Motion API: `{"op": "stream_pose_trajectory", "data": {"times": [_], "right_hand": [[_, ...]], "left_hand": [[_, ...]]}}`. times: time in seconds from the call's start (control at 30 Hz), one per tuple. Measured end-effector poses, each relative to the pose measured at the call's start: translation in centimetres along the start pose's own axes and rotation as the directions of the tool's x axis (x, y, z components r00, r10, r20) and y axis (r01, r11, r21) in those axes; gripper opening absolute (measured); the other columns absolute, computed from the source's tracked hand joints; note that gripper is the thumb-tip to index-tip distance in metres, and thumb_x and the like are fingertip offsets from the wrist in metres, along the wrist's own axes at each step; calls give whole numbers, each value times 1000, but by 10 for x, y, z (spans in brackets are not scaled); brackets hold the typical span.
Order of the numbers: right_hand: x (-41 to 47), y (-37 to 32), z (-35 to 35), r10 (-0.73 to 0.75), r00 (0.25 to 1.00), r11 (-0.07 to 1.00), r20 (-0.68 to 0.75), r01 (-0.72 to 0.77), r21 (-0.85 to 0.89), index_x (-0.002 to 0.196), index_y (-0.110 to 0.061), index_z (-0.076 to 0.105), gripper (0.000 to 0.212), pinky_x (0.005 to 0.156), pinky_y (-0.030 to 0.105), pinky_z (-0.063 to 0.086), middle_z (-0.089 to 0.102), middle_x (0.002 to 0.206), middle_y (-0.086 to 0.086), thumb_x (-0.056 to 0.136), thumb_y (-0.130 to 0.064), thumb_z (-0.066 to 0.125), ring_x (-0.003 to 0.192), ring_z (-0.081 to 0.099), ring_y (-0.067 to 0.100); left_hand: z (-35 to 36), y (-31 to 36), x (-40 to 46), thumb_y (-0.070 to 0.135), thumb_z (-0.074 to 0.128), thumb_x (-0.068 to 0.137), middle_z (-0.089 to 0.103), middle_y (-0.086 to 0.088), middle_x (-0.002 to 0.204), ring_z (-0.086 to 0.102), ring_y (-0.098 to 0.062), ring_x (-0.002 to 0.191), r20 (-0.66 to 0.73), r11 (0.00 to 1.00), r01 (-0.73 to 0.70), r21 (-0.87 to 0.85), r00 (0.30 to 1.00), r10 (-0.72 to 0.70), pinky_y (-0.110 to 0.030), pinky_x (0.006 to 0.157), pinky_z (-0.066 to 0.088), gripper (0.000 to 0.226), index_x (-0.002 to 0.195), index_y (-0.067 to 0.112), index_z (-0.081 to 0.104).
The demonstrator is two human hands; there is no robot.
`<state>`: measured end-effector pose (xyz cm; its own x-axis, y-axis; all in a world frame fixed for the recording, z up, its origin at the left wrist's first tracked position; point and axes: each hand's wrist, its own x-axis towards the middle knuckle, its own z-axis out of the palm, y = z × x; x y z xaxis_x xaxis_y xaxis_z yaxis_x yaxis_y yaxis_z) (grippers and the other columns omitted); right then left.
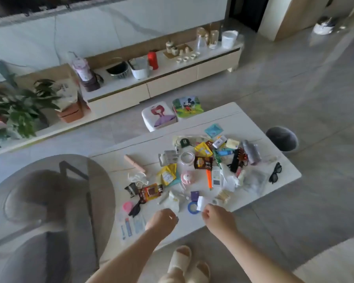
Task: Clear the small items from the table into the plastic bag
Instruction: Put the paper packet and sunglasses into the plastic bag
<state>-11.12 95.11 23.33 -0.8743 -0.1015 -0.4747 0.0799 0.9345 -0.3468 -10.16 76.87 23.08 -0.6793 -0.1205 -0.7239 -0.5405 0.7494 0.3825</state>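
Several small items lie across the white table [278, 160]: snack packets [202, 162], a tape roll [187, 157], an orange marker [209, 179], black sunglasses [275, 172] and a blue tape ring [192, 207]. A crumpled clear plastic bag [253, 180] lies at the right of the pile. Another crumpled white plastic piece [174, 200] lies near the front edge. My left hand [163, 219] hovers over the front edge, fingers curled, with a small white bit showing at the knuckles. My right hand [215, 216] is beside it, pinching a white paper slip [200, 203].
A round glass side table [49, 197] overlaps the white table's left end. Two cartoon-print stools [172, 113] stand beyond it, and a grey bin [282, 138] is at its right. A low TV cabinet [172, 78] with cups and jars runs along the wall. My slippered feet [184, 264] are below the table edge.
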Motion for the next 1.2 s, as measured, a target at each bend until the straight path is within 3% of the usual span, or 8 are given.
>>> {"op": "stream_pose_trajectory", "data": {"times": [0.17,0.33,0.57,0.7,0.8,0.93,1.13,1.2], "right_hand": [[16,-45,31,-61,992,997,113,65,-33,74,-21,43,21,69,28,35,52,75,-3,94,-25,38,82,55,26],[36,-92,76,-77,979,991,186,97,-97,105,-16,59,24,76,29,41,65,105,3,95,-24,39,99,60,26],[64,-146,152,-20,969,998,246,34,-55,100,-15,59,21,69,25,40,62,95,0,95,-28,43,82,53,18],[88,-168,194,9,973,1000,231,-2,-31,95,-15,59,20,65,24,40,58,87,-3,94,-29,45,79,53,15],[111,-179,223,13,975,999,221,-5,-37,94,-14,59,22,60,24,39,59,87,-2,94,-32,46,78,54,15],[146,-182,261,-33,971,996,235,50,-68,97,-13,58,20,66,27,43,59,92,0,94,-29,46,82,56,18],[192,-174,318,-66,965,992,254,91,-89,116,-15,54,26,81,32,49,59,115,3,95,-29,45,105,56,21],[201,-172,335,-100,958,987,268,130,-98,125,-16,50,31,86,33,50,56,123,4,96,-26,45,112,52,21]], "left_hand": [[-6,-69,-9,34,50,87,66,4,109,62,-17,96,-42,988,127,-85,991,-131,-25,81,48,25,105,27,65],[-16,-135,2,31,48,86,69,-1,102,67,-21,92,-34,947,247,-204,965,-259,-28,79,52,23,99,24,66],[-36,-211,43,32,48,91,64,-1,117,62,-19,100,-20,901,296,-317,948,-318,-26,81,49,30,116,20,62],[-44,-241,87,32,46,92,62,-1,119,59,-19,95,-22,900,278,-334,953,-303,-25,76,47,32,120,23,59],[-43,-256,124,30,44,94,62,-3,122,60,-21,106,-29,913,246,-327,962,-270,-27,84,48,35,126,22,56],[-26,-274,172,28,43,95,60,-7,127,57,-23,114,-12,912,232,-339,968,-251,-29,91,47,37,130,18,52],[0,-292,240,17,40,97,46,-6,140,44,-22,128,-65,937,133,-323,985,-162,-28,102,37,42,139,15,43],[12,-299,255,16,38,96,43,-9,139,39,-26,130,-58,935,163,-316,980,-190,-32,106,34,40,136,13,43]]}}
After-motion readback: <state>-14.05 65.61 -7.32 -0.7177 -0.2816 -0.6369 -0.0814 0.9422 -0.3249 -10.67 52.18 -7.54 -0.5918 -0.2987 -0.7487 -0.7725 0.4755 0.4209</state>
